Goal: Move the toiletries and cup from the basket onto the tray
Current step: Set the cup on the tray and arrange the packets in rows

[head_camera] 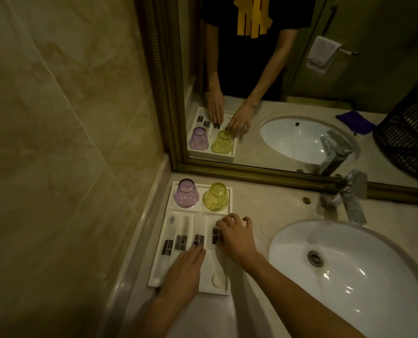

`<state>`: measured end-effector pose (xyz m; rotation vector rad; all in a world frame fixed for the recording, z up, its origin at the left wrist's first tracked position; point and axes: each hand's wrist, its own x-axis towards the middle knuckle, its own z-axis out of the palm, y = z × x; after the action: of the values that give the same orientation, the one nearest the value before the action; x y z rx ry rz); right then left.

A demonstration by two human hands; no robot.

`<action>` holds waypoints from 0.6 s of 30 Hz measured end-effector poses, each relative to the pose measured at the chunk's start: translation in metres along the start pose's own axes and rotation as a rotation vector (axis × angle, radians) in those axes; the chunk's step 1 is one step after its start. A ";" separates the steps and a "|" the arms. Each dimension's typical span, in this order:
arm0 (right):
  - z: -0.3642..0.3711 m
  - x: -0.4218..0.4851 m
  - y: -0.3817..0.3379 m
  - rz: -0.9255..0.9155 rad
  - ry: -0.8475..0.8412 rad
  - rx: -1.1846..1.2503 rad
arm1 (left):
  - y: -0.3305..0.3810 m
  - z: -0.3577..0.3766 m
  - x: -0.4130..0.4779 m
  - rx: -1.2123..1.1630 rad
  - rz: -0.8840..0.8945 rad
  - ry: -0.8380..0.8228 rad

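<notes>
A white tray lies on the counter in the left corner. A purple cup and a yellow cup stand upside down in its far compartment. Several clear toiletry packets with dark labels lie side by side in the middle compartment. A small round white item sits in the near right part. My left hand lies flat, fingers together, on the packets. My right hand rests with curled, spread fingers on the rightmost packet at the tray's right edge. The black basket shows only in the mirror.
A white oval sink fills the right of the counter, with a chrome tap behind it. A gold-framed mirror stands just behind the tray. A tiled wall bounds the left. The mirror shows a purple cloth and a hanging towel.
</notes>
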<state>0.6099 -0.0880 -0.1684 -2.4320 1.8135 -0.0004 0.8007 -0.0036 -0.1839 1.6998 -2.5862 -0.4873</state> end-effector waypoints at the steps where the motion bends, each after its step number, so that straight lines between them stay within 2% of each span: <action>1: 0.002 -0.001 0.001 0.004 -0.022 -0.009 | -0.002 0.002 0.000 -0.003 -0.009 0.010; 6: 0.004 -0.004 0.002 0.011 -0.060 -0.033 | 0.001 -0.003 -0.002 -0.021 -0.005 -0.006; 10: 0.000 -0.006 0.002 0.004 -0.036 0.000 | 0.000 -0.003 -0.004 -0.038 -0.015 0.093; 15: -0.007 -0.018 -0.020 -0.232 -0.028 0.023 | -0.022 -0.002 -0.004 -0.046 -0.141 0.143; 18: -0.004 -0.030 -0.040 -0.262 -0.088 0.015 | -0.034 -0.003 -0.011 0.010 -0.163 0.150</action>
<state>0.6396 -0.0486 -0.1592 -2.5946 1.4441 0.0707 0.8361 -0.0070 -0.1882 1.8809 -2.3650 -0.3354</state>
